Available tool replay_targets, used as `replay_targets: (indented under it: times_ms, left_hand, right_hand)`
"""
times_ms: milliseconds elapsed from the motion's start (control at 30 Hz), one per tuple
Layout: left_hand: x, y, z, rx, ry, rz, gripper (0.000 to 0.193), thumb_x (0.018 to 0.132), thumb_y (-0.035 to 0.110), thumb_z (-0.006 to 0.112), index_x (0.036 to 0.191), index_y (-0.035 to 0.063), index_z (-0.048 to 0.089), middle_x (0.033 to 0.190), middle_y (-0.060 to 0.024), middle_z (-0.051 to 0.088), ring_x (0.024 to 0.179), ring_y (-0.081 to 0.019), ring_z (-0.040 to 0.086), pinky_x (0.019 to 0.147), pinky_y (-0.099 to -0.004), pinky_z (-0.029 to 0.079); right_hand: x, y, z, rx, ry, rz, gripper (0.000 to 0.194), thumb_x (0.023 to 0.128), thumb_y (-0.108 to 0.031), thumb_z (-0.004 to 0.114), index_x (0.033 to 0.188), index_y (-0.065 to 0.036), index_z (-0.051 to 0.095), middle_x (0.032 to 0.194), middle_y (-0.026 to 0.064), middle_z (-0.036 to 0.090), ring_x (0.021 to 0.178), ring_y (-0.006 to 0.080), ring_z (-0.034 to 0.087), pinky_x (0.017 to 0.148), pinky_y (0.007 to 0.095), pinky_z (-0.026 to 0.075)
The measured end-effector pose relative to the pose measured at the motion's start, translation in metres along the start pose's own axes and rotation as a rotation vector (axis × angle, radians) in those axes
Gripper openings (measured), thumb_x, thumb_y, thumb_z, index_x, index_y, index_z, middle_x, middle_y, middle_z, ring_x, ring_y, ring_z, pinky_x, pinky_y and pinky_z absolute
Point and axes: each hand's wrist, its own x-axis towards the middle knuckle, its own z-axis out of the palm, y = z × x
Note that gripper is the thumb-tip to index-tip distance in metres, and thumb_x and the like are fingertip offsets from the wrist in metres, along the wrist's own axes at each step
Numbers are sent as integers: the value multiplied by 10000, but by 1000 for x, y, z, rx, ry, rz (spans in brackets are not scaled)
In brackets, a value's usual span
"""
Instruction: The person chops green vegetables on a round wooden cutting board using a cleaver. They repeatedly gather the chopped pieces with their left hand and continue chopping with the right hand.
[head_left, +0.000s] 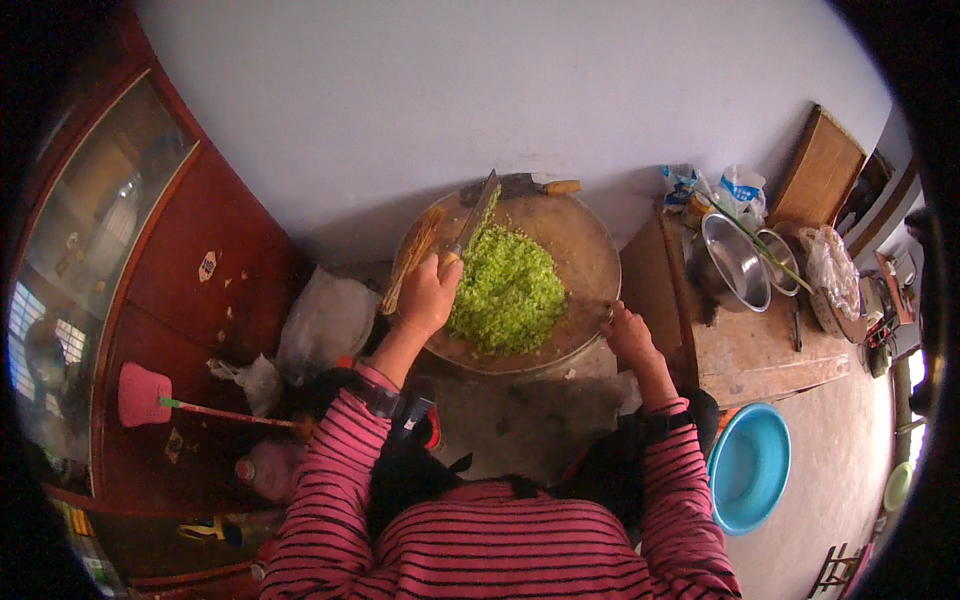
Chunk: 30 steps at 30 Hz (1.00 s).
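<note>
My left hand (427, 297) grips a knife by its pale handle, above the left side of a round chopping board (592, 247). The knife's long blade (477, 214) points away from me, with green bits stuck along its edge. A heap of finely chopped green vegetable (510, 296) covers the middle of the board. At the board's right rim, my right hand (631, 334) has its fingers curled; a dark, blurred shape by the fingertips may be a second knife or just the rim. Along the far edge lies a cleaver (499, 190) with a wooden handle. A straw brush (414, 255) rests on the left rim.
A wooden table (750, 352) to the right bears metal bowls (739, 262), a long green stalk and plastic bags. On the floor below stands a blue basin (750, 469). A red cabinet (202, 300), a pink fly swatter (146, 394) and a white bag (326, 315) are at left.
</note>
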Motion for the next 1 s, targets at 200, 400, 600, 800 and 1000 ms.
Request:
replay_targets:
  times_ms: [200,400,600,800,1000]
  left_hand:
    - [-7,6,0,163,-176,-67,507,901,483,500,941,-3,639,926,-271,664,882,-461,634,793,-539,484]
    - [-8,-4,2,51,46,77,512,897,491,510,936,4,662,913,-269,665,861,-457,633,795,-522,492]
    - [-19,1,6,119,-146,7,468,889,472,544,901,13,631,893,-262,660,887,-443,624,764,-516,480]
    - [-14,-5,-3,-20,78,58,469,886,464,546,931,4,626,892,-275,654,868,-438,631,771,-512,483]
    - [-9,-13,-4,58,-126,-65,531,880,497,526,893,-21,642,897,-295,646,884,-448,631,787,-519,478]
  right_hand:
    - [0,3,1,3,12,-21,439,858,-248,585,1206,-16,451,1007,260,652,930,470,612,828,549,488]
    - [0,3,2,-6,37,-47,451,856,-246,586,1216,-15,439,999,265,652,923,476,611,819,550,493]
    - [0,-2,-2,8,-15,19,461,854,-236,586,1237,-26,437,1019,263,648,951,470,603,837,550,484]
    - [-1,0,0,36,26,-31,467,848,-230,590,1239,-24,441,1003,269,649,953,466,603,841,554,479]
    - [2,3,5,15,34,-32,468,848,-238,605,1238,-30,452,995,264,651,947,466,604,833,546,485]
